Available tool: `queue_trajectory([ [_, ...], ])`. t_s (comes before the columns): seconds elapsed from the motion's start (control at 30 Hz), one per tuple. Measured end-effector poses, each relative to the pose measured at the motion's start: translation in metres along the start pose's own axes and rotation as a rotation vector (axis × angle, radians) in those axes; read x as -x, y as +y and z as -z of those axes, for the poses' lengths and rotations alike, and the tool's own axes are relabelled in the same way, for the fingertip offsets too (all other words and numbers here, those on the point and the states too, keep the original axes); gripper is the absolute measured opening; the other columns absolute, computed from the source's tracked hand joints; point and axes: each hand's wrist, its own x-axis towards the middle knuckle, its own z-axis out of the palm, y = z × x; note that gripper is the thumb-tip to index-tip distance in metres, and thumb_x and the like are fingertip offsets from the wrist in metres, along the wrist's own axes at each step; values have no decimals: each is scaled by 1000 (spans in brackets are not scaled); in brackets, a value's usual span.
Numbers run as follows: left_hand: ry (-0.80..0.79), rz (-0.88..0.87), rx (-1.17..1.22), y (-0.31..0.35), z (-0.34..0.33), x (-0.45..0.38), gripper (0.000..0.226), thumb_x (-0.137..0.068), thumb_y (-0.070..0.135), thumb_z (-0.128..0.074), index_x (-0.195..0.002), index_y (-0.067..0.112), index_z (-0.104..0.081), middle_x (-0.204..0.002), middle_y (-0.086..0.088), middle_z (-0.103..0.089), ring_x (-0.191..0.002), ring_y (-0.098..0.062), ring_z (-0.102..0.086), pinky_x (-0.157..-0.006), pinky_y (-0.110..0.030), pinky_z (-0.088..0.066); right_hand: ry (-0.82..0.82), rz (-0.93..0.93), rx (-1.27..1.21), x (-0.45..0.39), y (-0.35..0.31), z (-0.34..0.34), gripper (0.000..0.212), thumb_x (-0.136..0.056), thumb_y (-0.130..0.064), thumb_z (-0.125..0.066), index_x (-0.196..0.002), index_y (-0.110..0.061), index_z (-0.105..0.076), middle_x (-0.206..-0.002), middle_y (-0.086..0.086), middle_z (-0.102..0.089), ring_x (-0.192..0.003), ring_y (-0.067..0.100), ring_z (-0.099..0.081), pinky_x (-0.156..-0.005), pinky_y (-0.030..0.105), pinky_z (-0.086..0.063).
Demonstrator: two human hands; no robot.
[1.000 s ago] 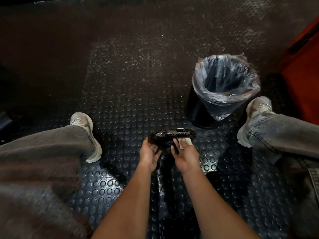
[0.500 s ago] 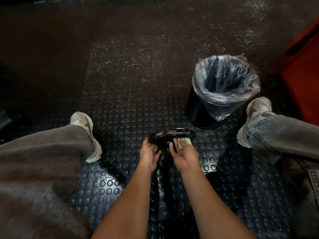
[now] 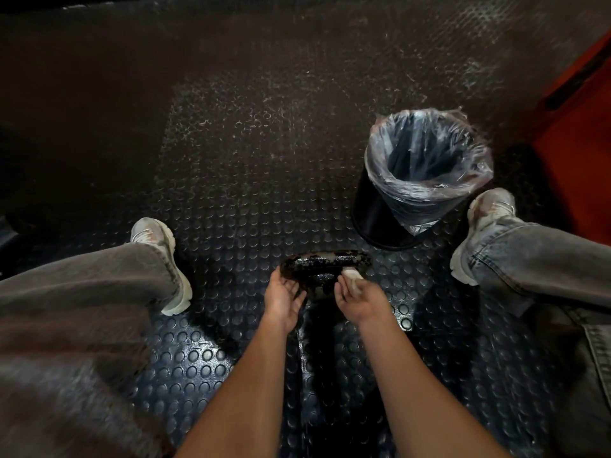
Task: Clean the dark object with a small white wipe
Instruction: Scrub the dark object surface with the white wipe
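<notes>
Head view: a glossy, dark, elongated object is held above the studded black rubber floor, between the seated person's knees. Left hand cups its left end, fingers curled beneath. Right hand pinches a small white wipe against its right end. Judged mid-cleaning: the surface shines wet but mottled; more wiping probably remains. A plastic-lined black bin stands near, toward the floor's right edge
</notes>
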Motion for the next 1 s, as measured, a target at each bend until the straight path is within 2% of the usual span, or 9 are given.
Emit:
queue_trajectory([
  [0.1,0,-11,-5,0,0,0,50,-107,43,-34,-138,11,-57,-134,-9,-64,-128,-23,-57,-114,-43,-40,-83,35,-56,5,-3,-4,24,-106,-5,-43,-125,-3,-55,-116,14,-62,-107,25,-62,-91,37,-49],
  [0.2,-3,-10,-17,-1,1,0,50,-106,44,-35,-137,11,-57,-134,-9,-64,-128,-23,-56,-115,-44,-39,-152,85,-47,15,9,-7,15,-102,0,-51,-115,-3,-57,-120,15,-61,-105,24,-63,-95,43,-52],
  [0.37,3,-2,-11,0,1,1,47,-106,43,-36,-135,13,-59,-131,-8,-66,-126,-21,-57,-114,-42,-40,-108,328,376,23,24,-4,13,-99,-7,-59,-100,-12,-70,-106,7,-74,-98,16,-69,-86,35,-55],
  [0.43,0,1,-7,0,1,-1,47,-106,43,-37,-135,12,-59,-132,-8,-66,-127,-21,-57,-115,-43,-39,-43,341,318,18,19,-5,11,-100,-7,-58,-103,-11,-68,-108,10,-73,-97,16,-70,-77,32,-56],
  [0.53,0,-3,-9,-1,1,-3,48,-106,43,-36,-137,12,-58,-133,-8,-65,-130,-22,-54,-116,-45,-37,0,148,51,11,13,-9,13,-101,-9,-56,-114,-12,-59,-109,9,-69,-94,16,-71,-73,34,-55],
  [0.67,2,-5,-16,-1,2,-3,50,-107,44,-34,-139,13,-56,-136,-8,-62,-132,-22,-52,-116,-44,-36,16,19,-20,8,9,-13,17,-105,-14,-49,-117,-9,-61,-100,4,-69,-88,15,-67,-71,33,-51],
  [0.77,5,-3,-14,-1,2,-3,50,-107,44,-34,-141,13,-54,-138,-8,-61,-132,-22,-52,-114,-43,-38,6,56,0,11,6,-13,14,-105,-11,-49,-112,-7,-60,-106,6,-68,-89,16,-66,-69,34,-52],
  [0.9,13,-12,-13,-1,0,0,47,-106,43,-36,-136,14,-58,-132,-7,-65,-128,-20,-55,-114,-44,-39,-57,183,1,23,25,-16,10,-101,-4,-56,-110,-6,-60,-110,10,-67,-98,19,-68,-82,35,-56],
  [1.0,2,-7,-3,0,1,0,44,-106,41,-38,-131,14,-62,-126,-7,-69,-123,-21,-60,-113,-43,-41,-64,315,209,29,48,-13,12,-101,-8,-58,-107,-13,-66,-104,6,-74,-97,15,-71,-81,33,-55],
])
